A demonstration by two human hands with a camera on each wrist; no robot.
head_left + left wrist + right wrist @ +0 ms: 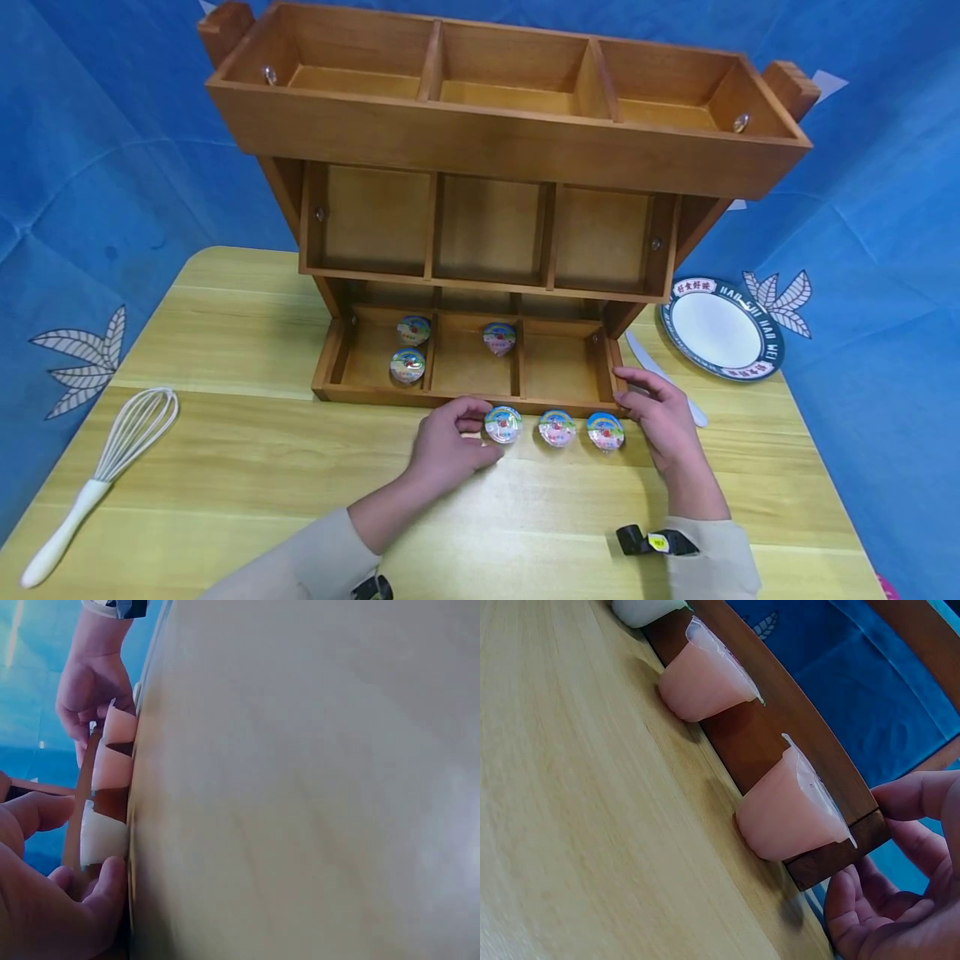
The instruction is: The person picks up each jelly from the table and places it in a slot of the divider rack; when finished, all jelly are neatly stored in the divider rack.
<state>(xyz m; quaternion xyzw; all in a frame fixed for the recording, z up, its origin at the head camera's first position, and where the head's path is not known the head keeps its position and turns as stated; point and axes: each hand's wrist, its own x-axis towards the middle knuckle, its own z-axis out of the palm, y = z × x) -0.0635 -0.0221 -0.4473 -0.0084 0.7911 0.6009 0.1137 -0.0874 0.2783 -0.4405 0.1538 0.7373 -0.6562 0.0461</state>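
My left hand is at the tray's front edge, its thumb and index finger around the left side of a white jelly cup. In the left wrist view the thumb is against or very near that cup; a firm grip cannot be made out. With my right hand I hold the front right corner of the wooden rack's bottom tray. Beside that hand stands a pink jelly cup, and a second pink one is to its left. All three cups stand on the table along the tray.
Two jelly cups lie in the bottom tray's left compartment, and one jelly cup in its middle. Above overhangs the upper tray. A knife and a plate lie right; a whisk lies far left.
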